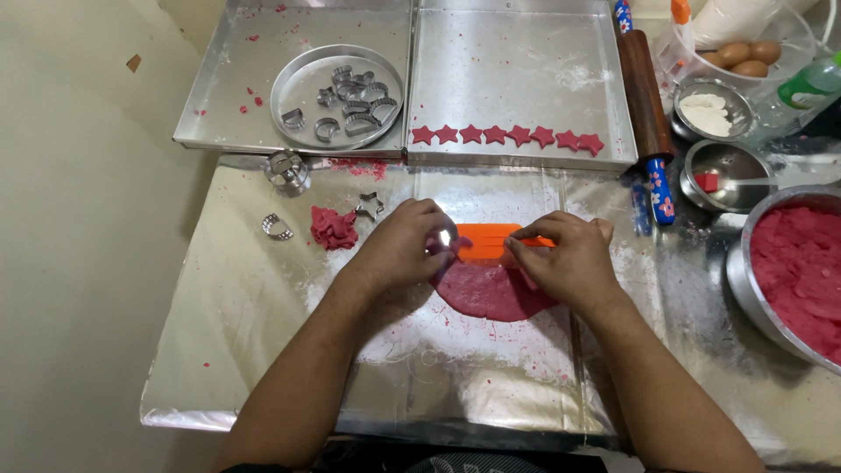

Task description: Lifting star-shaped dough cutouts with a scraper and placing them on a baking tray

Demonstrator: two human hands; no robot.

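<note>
- Work surface: foil-covered table (263, 350), dusted with flour, against a pale wall; two shallow metal trays (219, 123) sat at the far edge.
- Left: round tin of metal cookie cutters (337, 98) parked in the left tray, off the rolling area; scrap lump of red dough (333, 228) and star cutter (371, 207) lay just beside it.
- Centre: left hand (405, 245) curled over a shiny metal cutter, grasping it; right hand (569, 258) pinched the orange scraper (486, 241), its edge on the rolled red dough sheet (491, 293).
- Beyond: row of red dough stars (508, 136) lined along the right tray's near edge.
- Right: wooden rolling pin (644, 96); bowl of red dough (802, 271); green bottle (810, 88), label unreadable.
</note>
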